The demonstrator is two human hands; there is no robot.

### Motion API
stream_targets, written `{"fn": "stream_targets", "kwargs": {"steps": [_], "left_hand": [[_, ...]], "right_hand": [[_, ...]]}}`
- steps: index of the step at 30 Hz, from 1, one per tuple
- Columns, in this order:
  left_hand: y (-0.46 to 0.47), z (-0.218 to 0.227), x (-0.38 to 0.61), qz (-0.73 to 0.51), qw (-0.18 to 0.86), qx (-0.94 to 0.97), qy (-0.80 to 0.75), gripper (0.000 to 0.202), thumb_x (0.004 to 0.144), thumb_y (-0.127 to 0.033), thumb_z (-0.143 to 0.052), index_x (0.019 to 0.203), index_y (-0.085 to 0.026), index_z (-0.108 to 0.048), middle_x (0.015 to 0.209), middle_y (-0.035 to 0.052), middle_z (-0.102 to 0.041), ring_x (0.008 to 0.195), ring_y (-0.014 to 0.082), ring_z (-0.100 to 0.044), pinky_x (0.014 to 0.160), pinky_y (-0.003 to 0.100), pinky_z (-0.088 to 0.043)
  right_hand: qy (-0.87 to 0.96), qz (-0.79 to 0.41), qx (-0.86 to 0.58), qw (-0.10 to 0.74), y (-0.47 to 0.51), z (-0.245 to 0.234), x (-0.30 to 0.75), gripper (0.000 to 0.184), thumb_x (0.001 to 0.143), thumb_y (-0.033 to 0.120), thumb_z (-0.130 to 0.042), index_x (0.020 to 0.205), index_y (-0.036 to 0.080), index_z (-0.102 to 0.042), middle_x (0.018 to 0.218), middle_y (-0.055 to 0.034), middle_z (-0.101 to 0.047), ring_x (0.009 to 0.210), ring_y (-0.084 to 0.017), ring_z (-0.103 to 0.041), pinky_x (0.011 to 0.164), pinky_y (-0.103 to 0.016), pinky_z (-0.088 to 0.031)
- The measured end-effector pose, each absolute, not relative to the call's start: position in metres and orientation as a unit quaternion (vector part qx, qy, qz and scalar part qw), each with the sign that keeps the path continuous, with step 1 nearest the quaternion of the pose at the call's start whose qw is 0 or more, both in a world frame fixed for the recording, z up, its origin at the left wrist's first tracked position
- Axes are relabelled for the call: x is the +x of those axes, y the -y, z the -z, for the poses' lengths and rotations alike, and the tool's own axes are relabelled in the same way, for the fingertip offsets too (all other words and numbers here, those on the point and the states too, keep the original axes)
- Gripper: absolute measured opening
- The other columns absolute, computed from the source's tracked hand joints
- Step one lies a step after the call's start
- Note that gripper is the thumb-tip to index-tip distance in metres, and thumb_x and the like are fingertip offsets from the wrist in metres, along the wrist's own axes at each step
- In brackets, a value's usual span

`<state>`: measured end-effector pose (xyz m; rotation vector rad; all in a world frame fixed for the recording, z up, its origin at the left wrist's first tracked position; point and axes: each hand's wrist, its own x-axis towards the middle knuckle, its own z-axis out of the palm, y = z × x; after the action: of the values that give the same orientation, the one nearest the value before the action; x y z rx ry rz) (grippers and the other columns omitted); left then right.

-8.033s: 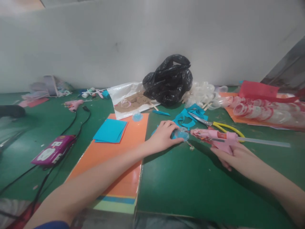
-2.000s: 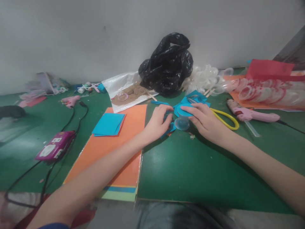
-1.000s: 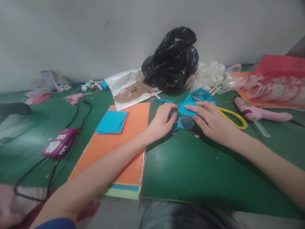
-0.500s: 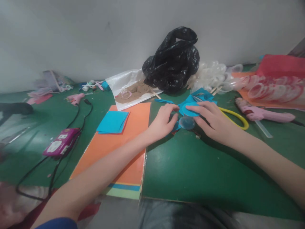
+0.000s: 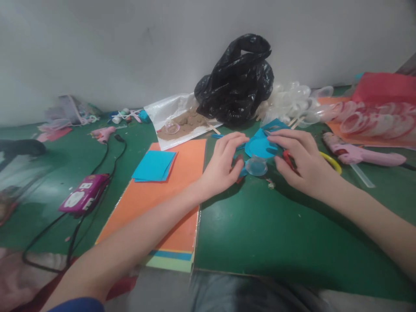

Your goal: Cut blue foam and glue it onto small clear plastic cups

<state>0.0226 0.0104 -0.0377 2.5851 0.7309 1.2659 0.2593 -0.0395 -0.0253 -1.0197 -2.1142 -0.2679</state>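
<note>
A small clear plastic cup point(image 5: 256, 166) stands on the green table between my hands. Just behind it lies a pile of bright blue paper pieces point(image 5: 261, 147), one with a rounded edge. My left hand point(image 5: 225, 162) is left of the cup, fingers curved and thumb apart, with nothing visible in it. To the right, my right hand point(image 5: 297, 158) hovers with thumb and fingers spread, fingertips near the blue paper. Scissors with a red and yellow handle point(image 5: 331, 162) lie partly hidden behind my right hand.
Orange sheets point(image 5: 156, 212) carry folded blue paper point(image 5: 154, 165) on the left. Behind are a black plastic bag point(image 5: 235, 82) and brown clay-like material point(image 5: 188, 125) on white plastic. A pink glue gun point(image 5: 373, 156) and stacked clear cups point(image 5: 373, 121) lie right; a purple box point(image 5: 85, 193) with cables lies left.
My right hand has let go of the round blue paper piece and drawn slightly right, showing the scissors' red handle. My left hand has shifted little.
</note>
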Motion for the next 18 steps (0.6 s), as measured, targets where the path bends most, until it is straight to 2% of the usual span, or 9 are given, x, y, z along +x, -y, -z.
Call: {"fn": "stream_targets", "kwargs": {"steps": [4,7,18], "left_hand": [[-0.0057,0.0336,0.0227,-0.385,0.066,0.892,-0.229,0.042,0.094,-0.010,-0.043,0.134,-0.025,-0.046,0.139,0.0115,-0.056,0.135,0.0251,-0.049,0.113,0.048,-0.042],[-0.0039,0.0312,0.0231,-0.361,0.059,0.903,-0.225,0.038,0.096,-0.009,-0.041,0.130,-0.025,-0.049,0.135,0.0118,-0.060,0.132,0.0252,-0.051,0.111,0.048,-0.043],[-0.0034,0.0311,0.0232,-0.350,0.075,0.907,-0.222,0.033,0.097,-0.009,-0.042,0.125,-0.024,-0.051,0.133,0.0118,-0.060,0.128,0.0244,-0.052,0.108,0.046,-0.045]], "right_hand": [[0.820,0.114,-0.399,0.395,0.0419,0.0241,0.2620,0.041,0.092,0.013,-0.054,0.129,0.028,-0.057,0.118,-0.0130,-0.067,0.111,-0.035,-0.064,0.094,-0.056,-0.055],[0.819,0.116,-0.406,0.389,0.0415,0.0257,0.2631,0.042,0.088,0.009,-0.052,0.123,0.032,-0.057,0.115,-0.0094,-0.068,0.106,-0.033,-0.065,0.091,-0.054,-0.055],[0.821,0.110,-0.393,0.400,0.0397,0.0238,0.2652,0.033,0.084,0.003,-0.051,0.101,0.029,-0.063,0.100,-0.0074,-0.070,0.096,-0.031,-0.064,0.085,-0.052,-0.054]]}}
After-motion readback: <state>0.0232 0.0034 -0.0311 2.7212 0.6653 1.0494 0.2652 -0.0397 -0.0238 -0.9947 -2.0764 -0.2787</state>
